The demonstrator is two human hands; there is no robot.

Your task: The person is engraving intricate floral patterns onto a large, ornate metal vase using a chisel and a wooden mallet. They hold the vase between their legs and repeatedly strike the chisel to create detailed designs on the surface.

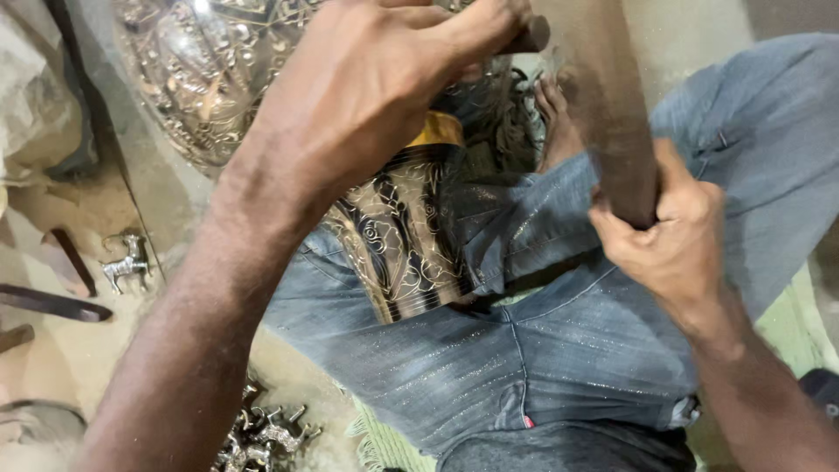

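Left hand closed on punch tip | engraved cup at 6 o'clock, axis 12–6 | right hand grips wooden handle.

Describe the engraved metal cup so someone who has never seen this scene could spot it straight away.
Start at the blue jeans of the seated person. The engraved metal cup lies tilted on the lap, under the left hand, which holds a thin tool above it. Its dark body with bright floral lines and a yellow band sets it apart from the large embossed silver plate behind.
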